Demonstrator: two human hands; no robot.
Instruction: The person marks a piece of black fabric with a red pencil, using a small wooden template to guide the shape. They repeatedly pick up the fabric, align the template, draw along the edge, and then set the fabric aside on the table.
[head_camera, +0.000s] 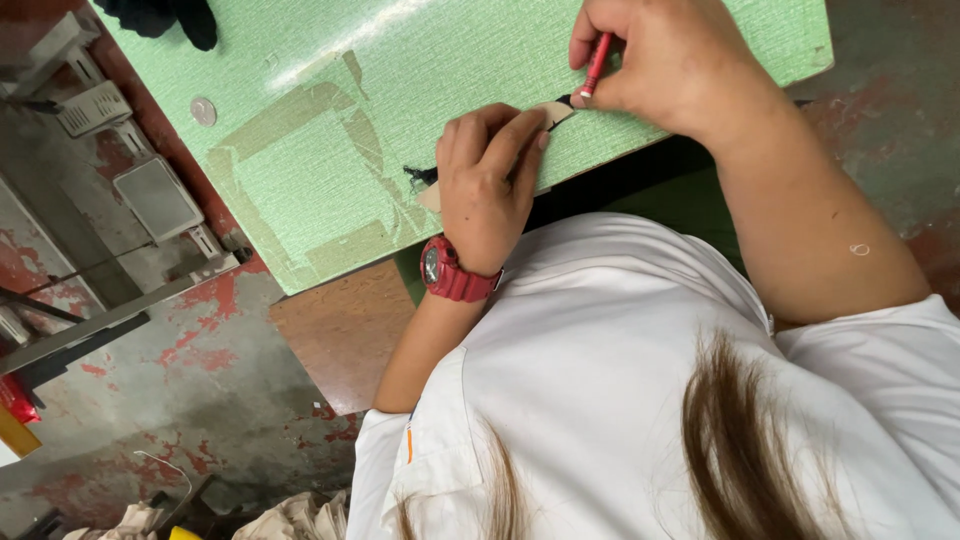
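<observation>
Fingers of the right hand (665, 60) pinch a red pen (596, 64); left hand (487, 175) fingers press flat on tan card (556, 113)

Green tabletop (330, 160), textured surface w/ tan tape-residue marks in a rough square approx. mid-board. On it: a small round silver disc (203, 111) near the left edge, a dark cloth item (165, 17) at the top-left corner, and a flat tan cardboard piece (550, 114) w/ a bit of black material (420, 176) near the front edge. The person's left hand (487, 180) presses on the cardboard piece; right hand (660, 60) w/ a red pen (595, 65) rests on the top just beside it.
</observation>
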